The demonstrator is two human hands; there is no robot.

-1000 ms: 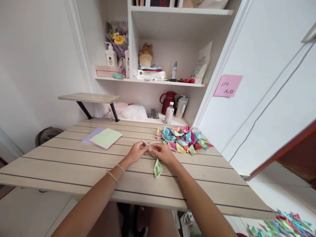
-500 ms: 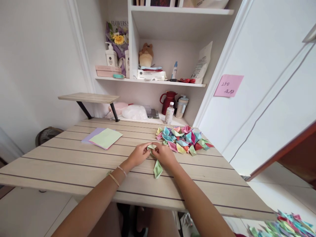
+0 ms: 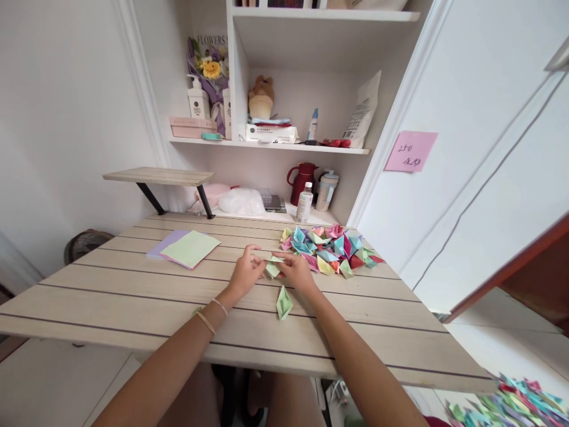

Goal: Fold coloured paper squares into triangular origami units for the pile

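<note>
A small folded piece of light green paper [image 3: 272,268] is pinched between the thumb and fingers of my right hand [image 3: 297,274]. Just left of it, my left hand [image 3: 245,271] has its fingers apart, with the fingertips close to the paper's left edge. Nearer to me on the table lies a green paper boat [image 3: 284,303]. Beyond my right hand, several folded paper boats [image 3: 329,248] in many colours sit in a pile. A bit of green paper [image 3: 196,310] shows beside my left wrist, mostly hidden by it.
Flat green and purple paper sheets [image 3: 190,249] lie at the left of the slatted table [image 3: 133,296]. A small raised shelf [image 3: 160,175] stands behind them. At the back are a bottle [image 3: 304,203] and a red jug [image 3: 303,182]. More folded paper [image 3: 511,403] lies low at right.
My left hand has drawn back leftward and its fingers have spread from the green paper. The paper stays in my right hand and shows more of its surface.
</note>
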